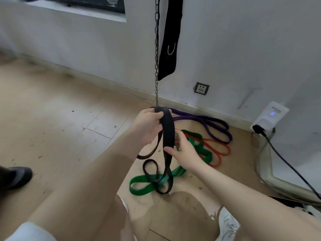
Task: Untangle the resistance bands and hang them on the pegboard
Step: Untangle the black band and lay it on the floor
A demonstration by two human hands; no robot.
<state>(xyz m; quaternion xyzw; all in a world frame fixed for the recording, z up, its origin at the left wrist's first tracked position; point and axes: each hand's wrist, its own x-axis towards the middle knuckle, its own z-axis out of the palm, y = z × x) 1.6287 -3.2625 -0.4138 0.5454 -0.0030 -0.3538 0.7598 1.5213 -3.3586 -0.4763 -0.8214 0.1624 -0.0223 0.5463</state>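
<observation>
From the head view we see our left hand (pixel 147 126) raised at the centre of the frame, its grip clenched around the top fold of a wide, flat, matte black band (pixel 167 131). Our right hand (pixel 184 151), at about four o'clock from the left, pinches the same band lower down with thumb and fingers. Below the hands the black band falls in limp, twisted loops, and its lowest loops lie across a flat green band (pixel 139 184) on the floor (pixel 52 110).

The green band is broad and smooth, curled in folds at five o'clock from our hands. A thin orange band (pixel 224 152) snakes beside it at three o'clock, and a rounded purple band (pixel 217 122) lies in long loops against the skirting at two o'clock.

At twelve o'clock a dark metal chain (pixel 156 49) hangs straight down, beside a padded black strap (pixel 171 40) with a steel ring. The floor is pale wood-look plank, scattered with dark specks.
</observation>
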